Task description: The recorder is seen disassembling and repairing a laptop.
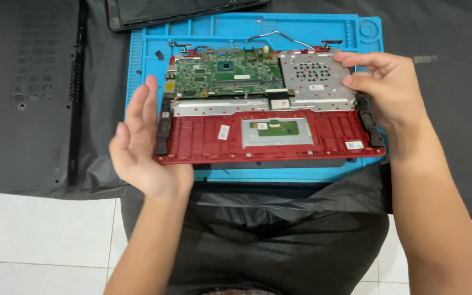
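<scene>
Fingers of the left hand [140, 145] are spread flat against the red laptop chassis [269, 136], steadying its edge; the right hand [386, 90] is curled loosely, unclenched, on the far corner over the blue mat [143, 54].

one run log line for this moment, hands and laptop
left hand: open, at left edge of red laptop base | right hand: fingers on its right rear corner | green motherboard exposed | blue repair mat beneath

red laptop shell [203, 143]: matt plastic | shield plate [315, 82]: dull metal (perforated) | blue mat [301, 27]: smooth rubbery
</scene>
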